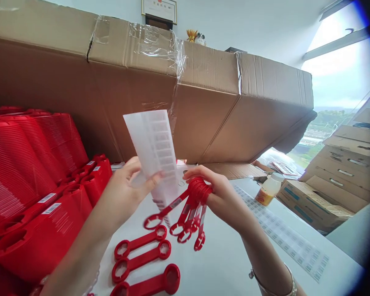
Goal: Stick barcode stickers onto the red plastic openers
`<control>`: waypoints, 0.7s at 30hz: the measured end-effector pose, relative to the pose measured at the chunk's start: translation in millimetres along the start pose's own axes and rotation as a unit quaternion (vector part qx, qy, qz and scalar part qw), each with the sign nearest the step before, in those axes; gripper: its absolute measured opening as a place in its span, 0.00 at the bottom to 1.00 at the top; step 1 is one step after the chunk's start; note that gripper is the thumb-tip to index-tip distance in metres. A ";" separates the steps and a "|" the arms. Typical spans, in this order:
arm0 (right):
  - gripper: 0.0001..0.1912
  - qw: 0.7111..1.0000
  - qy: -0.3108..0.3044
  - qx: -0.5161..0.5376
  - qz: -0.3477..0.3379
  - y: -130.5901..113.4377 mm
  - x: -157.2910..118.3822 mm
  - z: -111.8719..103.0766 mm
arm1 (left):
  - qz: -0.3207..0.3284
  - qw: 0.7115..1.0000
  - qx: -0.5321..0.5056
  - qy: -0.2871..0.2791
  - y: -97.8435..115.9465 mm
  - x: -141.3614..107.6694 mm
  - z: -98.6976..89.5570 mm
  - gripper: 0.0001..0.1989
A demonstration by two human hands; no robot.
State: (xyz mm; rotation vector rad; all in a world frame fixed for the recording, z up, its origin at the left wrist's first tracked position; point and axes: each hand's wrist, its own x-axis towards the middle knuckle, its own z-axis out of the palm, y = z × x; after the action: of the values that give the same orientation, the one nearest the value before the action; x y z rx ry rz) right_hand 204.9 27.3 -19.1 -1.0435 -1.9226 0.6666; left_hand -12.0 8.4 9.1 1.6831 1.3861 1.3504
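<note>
The left hand (126, 191) pinches a thin paper sheet (152, 154) between its thumb and fingers. The sheet stands up at about 12 o'clock from that hand, and its marks look too blurry to read. The right hand (225, 201) is curled shut around the round ends of a bunch of red wrenches (188, 216), and their long handles hang out at about 8 o'clock. The hands are close together, and the lowest part of the sheet almost meets the wrenches.

Three more red wrenches (142, 261) lie on the white surface (222, 267) at 6 o'clock from the hands. A big cardboard box (179, 115) makes a tall wall at 12 o'clock. At 9 o'clock, a high stack of red plastic pieces (24, 164) comes right up beside the left arm. At 4 o'clock lies a long sheet of barcode stickers (283, 234). A gap of white surface lies between it and the wrenches. A bottle with a white cap (269, 189) stands at 2 o'clock, and more cardboard boxes (314, 205) sit past it at 3 o'clock.
</note>
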 end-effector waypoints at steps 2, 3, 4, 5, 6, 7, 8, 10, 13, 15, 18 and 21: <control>0.19 0.998 0.003 -0.053 0.019 15.5 8.1 -6.5 | -0.002 0.995 0.062 0.076 6.7 -1.7 -4.1 0.12; 0.19 0.997 -0.004 -0.072 0.034 25.6 13.1 -8.7 | -0.002 0.990 0.094 0.104 9.4 -2.3 -6.4 0.13; 0.19 0.995 -0.017 -0.086 0.053 36.5 18.5 -9.8 | -0.001 0.985 0.124 0.123 11.0 -2.4 -8.8 0.14; 0.19 0.991 -0.035 -0.097 0.081 47.7 24.1 -9.8 | -0.001 0.979 0.147 0.139 11.2 -2.0 -11.3 0.16; 0.17 0.989 -0.049 -0.100 0.095 58.7 29.7 -8.5 | -0.002 0.975 0.163 0.152 9.6 -1.0 -14.0 0.17; 0.16 0.988 -0.061 -0.100 0.103 69.0 35.2 -6.3 | -0.004 0.972 0.169 0.163 6.4 0.6 -16.9 0.17; 0.15 0.987 -0.074 -0.094 0.109 78.4 40.6 -3.3 | -0.001 0.970 0.167 0.174 1.8 2.6 -19.9 0.17; 0.17 0.987 -0.091 -0.071 0.116 94.1 50.7 3.9 | 0.021 0.968 0.159 0.192 -9.8 6.8 -26.4 0.16; 0.19 0.987 -0.095 -0.044 0.124 114.8 63.2 14.8 | 0.062 0.965 0.151 0.207 -24.0 10.8 -35.9 0.14; 0.15 0.984 -0.109 -0.047 0.136 130.3 69.2 20.8 | 0.068 0.963 0.153 0.210 -27.6 11.5 -41.0 0.14; 0.06 0.972 -0.158 -0.069 0.163 156.2 73.6 24.8 | 0.074 0.963 0.145 0.213 -27.8 11.3 -46.8 0.15; 0.11 0.957 -0.208 -0.096 0.177 180.6 71.3 21.1 | 0.075 0.962 0.144 0.220 -28.6 11.5 -51.4 0.16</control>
State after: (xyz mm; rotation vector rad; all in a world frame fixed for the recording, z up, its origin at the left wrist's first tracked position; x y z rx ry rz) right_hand 239.8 179.9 -135.9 -1.4861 -2.2124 0.9771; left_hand -70.7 19.4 4.8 1.7666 1.8069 1.7592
